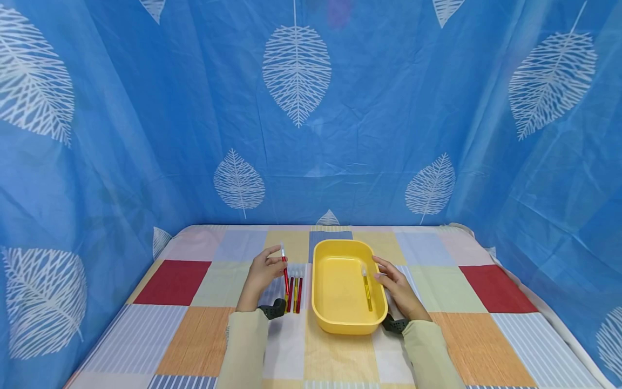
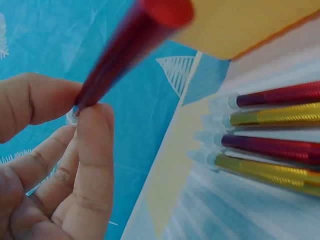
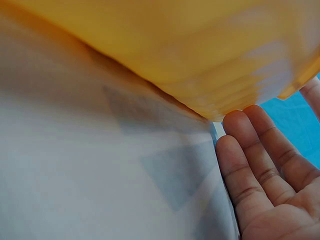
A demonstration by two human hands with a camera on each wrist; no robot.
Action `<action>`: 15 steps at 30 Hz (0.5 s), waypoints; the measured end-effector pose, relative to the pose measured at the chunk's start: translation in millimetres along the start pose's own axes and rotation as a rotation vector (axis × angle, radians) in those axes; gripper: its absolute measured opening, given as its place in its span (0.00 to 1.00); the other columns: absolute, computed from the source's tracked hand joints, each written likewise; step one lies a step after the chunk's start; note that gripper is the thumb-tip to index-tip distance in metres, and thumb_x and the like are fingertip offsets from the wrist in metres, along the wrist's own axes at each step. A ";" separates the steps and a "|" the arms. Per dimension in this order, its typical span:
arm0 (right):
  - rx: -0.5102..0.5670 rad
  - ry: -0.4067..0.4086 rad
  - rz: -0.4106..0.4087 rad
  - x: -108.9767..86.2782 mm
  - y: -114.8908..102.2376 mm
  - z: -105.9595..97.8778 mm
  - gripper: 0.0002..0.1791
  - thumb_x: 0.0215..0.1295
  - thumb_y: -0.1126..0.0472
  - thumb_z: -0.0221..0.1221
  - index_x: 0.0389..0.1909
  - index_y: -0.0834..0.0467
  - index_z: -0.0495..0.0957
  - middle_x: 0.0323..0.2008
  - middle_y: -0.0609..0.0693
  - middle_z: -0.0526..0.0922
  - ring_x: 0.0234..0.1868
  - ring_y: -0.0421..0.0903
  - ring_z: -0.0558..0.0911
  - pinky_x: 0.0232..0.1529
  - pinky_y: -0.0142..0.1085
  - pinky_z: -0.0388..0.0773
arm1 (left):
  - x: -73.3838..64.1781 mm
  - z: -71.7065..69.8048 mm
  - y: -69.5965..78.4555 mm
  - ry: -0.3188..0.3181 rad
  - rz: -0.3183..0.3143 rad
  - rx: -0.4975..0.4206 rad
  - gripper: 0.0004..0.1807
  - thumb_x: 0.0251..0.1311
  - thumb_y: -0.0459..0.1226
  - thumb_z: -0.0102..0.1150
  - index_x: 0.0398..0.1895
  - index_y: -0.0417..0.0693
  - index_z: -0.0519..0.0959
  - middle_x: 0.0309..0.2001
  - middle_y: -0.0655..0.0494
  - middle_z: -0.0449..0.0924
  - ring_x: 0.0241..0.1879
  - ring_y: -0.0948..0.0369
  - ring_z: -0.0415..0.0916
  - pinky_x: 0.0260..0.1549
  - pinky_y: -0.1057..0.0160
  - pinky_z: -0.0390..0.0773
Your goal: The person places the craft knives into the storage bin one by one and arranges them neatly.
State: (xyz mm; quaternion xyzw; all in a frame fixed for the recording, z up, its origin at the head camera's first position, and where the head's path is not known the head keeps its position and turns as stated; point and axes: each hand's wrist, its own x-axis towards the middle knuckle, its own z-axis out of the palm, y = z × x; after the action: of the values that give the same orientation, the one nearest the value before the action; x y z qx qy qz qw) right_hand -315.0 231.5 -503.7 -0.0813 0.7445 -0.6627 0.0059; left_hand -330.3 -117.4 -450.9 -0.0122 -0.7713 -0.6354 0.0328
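In the head view my left hand (image 1: pixel 263 273) pinches a slim shiny red tube (image 1: pixel 285 278) near its translucent tip, thumb against fingertips. The tube is held up off the cloth, its red end towards the camera in the left wrist view. Below it lie several similar red and gold tubes (image 2: pixel 275 117) in a row, translucent tips pointing away. My right hand (image 1: pixel 399 289) rests at the right side of a yellow basin (image 1: pixel 340 323), its fingertips at the rim and outer wall; in the right wrist view those fingers (image 3: pixel 245 175) look fairly straight. One gold tube (image 1: pixel 366 292) lies inside the basin.
A patchwork cloth (image 1: pixel 184 340) covers the table. Blue curtains (image 1: pixel 340 162) with white leaf prints stand behind and on both sides. Dark wrist devices (image 1: pixel 396 324) are worn near both hands.
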 end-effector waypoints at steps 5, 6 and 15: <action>0.000 0.007 0.007 -0.8 -0.6 0.3 0.29 0.75 0.61 0.52 0.75 0.56 0.62 0.65 0.65 0.67 0.56 0.51 0.75 0.50 0.32 0.80 | -0.2 3.5 6.5 0.002 -0.017 -0.052 0.30 0.63 0.28 0.62 0.69 0.39 0.69 0.51 0.33 0.80 0.42 0.52 0.84 0.45 0.54 0.84; 0.003 0.008 0.011 -1.0 -0.7 0.5 0.29 0.75 0.61 0.52 0.75 0.55 0.62 0.65 0.64 0.67 0.56 0.51 0.75 0.50 0.32 0.80 | -0.3 4.0 7.8 0.000 -0.016 -0.059 0.31 0.62 0.28 0.62 0.69 0.39 0.68 0.50 0.33 0.80 0.41 0.53 0.84 0.45 0.55 0.85; 0.009 -0.002 0.006 -1.5 -0.1 0.1 0.29 0.75 0.61 0.53 0.75 0.55 0.62 0.65 0.64 0.66 0.59 0.57 0.73 0.51 0.32 0.80 | -3.4 9.2 19.9 0.004 -0.019 -0.069 0.32 0.61 0.29 0.65 0.70 0.42 0.68 0.47 0.41 0.82 0.41 0.53 0.85 0.45 0.55 0.84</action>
State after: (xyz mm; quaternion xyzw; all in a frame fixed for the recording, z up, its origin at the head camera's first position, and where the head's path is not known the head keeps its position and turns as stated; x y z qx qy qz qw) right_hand -313.5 231.6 -503.7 -0.0797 0.7416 -0.6660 0.0093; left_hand -326.0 -104.5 -433.4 -0.0048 -0.7490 -0.6619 0.0277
